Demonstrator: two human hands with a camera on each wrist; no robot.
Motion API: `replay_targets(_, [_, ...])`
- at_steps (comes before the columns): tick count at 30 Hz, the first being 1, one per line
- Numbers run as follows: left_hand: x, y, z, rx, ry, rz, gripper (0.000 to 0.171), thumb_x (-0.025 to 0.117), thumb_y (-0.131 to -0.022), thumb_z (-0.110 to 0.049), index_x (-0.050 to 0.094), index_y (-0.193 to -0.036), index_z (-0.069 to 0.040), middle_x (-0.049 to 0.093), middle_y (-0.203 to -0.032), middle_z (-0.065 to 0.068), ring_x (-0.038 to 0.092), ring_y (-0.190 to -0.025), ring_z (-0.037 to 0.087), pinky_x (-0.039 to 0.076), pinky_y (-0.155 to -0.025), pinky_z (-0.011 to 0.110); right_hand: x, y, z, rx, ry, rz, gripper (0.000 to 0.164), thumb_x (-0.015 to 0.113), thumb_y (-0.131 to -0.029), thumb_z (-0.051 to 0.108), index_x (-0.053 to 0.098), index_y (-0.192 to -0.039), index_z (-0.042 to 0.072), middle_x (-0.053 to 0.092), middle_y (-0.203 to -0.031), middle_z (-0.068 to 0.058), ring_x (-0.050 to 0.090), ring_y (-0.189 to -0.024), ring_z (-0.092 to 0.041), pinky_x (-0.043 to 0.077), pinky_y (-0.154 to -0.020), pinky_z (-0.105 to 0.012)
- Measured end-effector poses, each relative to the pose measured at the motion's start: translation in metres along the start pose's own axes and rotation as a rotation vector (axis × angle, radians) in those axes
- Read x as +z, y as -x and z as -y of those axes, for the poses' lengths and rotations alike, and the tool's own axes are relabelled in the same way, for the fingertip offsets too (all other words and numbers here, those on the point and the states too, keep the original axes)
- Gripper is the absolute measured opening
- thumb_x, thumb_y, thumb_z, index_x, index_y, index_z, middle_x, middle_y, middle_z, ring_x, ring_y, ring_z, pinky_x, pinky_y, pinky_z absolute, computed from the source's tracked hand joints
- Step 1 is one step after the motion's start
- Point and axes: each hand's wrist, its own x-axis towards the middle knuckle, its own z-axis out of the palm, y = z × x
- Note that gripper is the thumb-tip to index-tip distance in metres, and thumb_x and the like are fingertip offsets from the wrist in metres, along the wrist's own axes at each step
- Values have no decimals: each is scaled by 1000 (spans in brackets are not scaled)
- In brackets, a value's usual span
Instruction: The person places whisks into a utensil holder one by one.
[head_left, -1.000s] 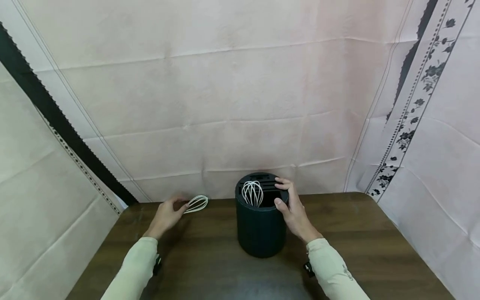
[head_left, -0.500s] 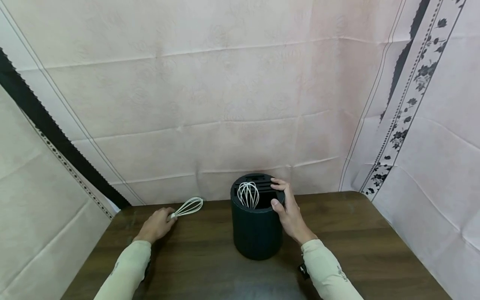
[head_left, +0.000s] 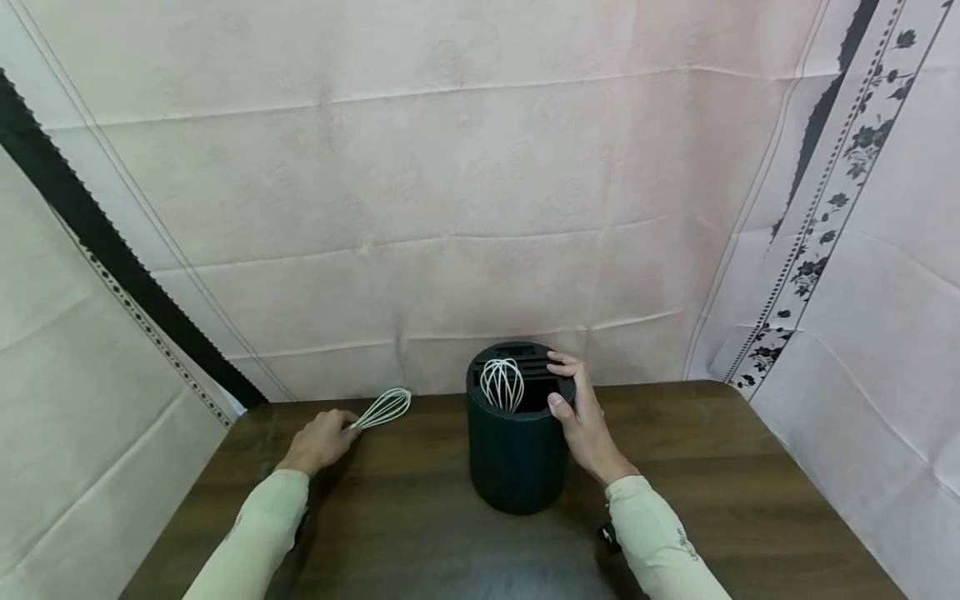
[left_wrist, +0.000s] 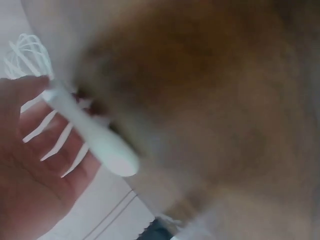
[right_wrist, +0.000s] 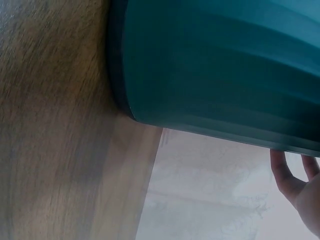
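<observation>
Near the table's back edge my left hand (head_left: 321, 439) holds a white whisk (head_left: 384, 408), its wire loops pointing right. The left wrist view shows its pale handle (left_wrist: 95, 131) lying along the fingers, with the thumb at the neck. My right hand (head_left: 591, 429) grips the rim of a dark green, round utensil holder (head_left: 517, 467), thumb at the front and fingers over the top. Another white whisk (head_left: 502, 385) stands in the holder with its loops up; its handle is hidden inside. The right wrist view has the holder's ribbed side (right_wrist: 215, 75) and fingertips at its edge.
The brown wooden table (head_left: 420, 525) ends at a pale cloth backdrop (head_left: 450, 250) right behind the holder. Cloth side walls (head_left: 885, 350) rise on the left and right. Slots and an open compartment (head_left: 538, 397) show in the holder's top.
My left hand has shifted left from over the whisk's loops to its neck and handle end, so more of the loops show. The right hand and the holder have stayed in place.
</observation>
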Motion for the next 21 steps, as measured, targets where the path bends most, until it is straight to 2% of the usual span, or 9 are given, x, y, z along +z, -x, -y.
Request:
replay_targets(5, [-7, -1, -7, 13, 27, 71, 31, 64, -106, -24, 74, -124, -1, 73, -123, 20, 71, -108, 39, 57, -88, 59, 0, 0, 1, 5, -5, -5, 44, 51, -102, 26, 47, -142, 9, 36, -163, -5, 35, -149, -34, 28, -116, -66])
replay_targets(7, [-8, -2, -8, 24, 62, 96, 29, 64, -106, -22, 75, -121, 0, 74, -119, 18, 71, -109, 37, 57, -92, 57, 0, -1, 2, 8, -7, -3, 44, 51, -102, 26, 47, -142, 9, 36, -163, -5, 35, -149, -34, 29, -116, -65])
replay_targets(9, [-9, -2, -9, 42, 106, 121, 27, 64, -105, -20, 77, -117, 0, 76, -115, 15, 71, -105, 32, 58, -92, 52, 0, -1, 2, 11, -7, -2, 44, 51, -102, 26, 47, -142, 9, 36, -163, -6, 35, -149, -34, 28, -116, -65])
replay_targets(11, [-10, -1, -11, 30, 188, 160, 25, 64, -105, -18, 77, -116, 1, 76, -110, 12, 70, -98, 27, 59, -85, 47, 0, -1, 3, 12, -2, -2, 44, 51, -102, 26, 47, -143, 10, 36, -163, -6, 34, -149, -34, 27, -116, -67])
replay_targets(15, [-9, 5, -17, -65, 394, 238, 27, 61, -106, -14, 74, -119, 6, 72, -102, 11, 67, -88, 21, 62, -75, 41, 0, -1, 2, 7, 1, -4, 44, 51, -102, 26, 47, -143, 11, 36, -163, -5, 33, -150, -34, 24, -117, -69])
replay_targets(18, [-6, 9, -21, -126, 521, 265, 27, 59, -107, -11, 72, -121, 8, 73, -104, 13, 71, -92, 23, 63, -80, 44, 0, 0, 2, 4, -2, -5, 44, 51, -102, 26, 47, -143, 11, 36, -163, -5, 34, -149, -33, 25, -116, -68])
replay_targets(21, [-4, 12, -22, -101, 600, 302, 30, 56, -108, -10, 69, -123, 13, 75, -111, 18, 74, -101, 28, 63, -86, 48, 0, 0, 2, 1, -4, -6, 44, 51, -102, 26, 47, -143, 11, 36, -163, -5, 35, -149, -33, 27, -116, -66])
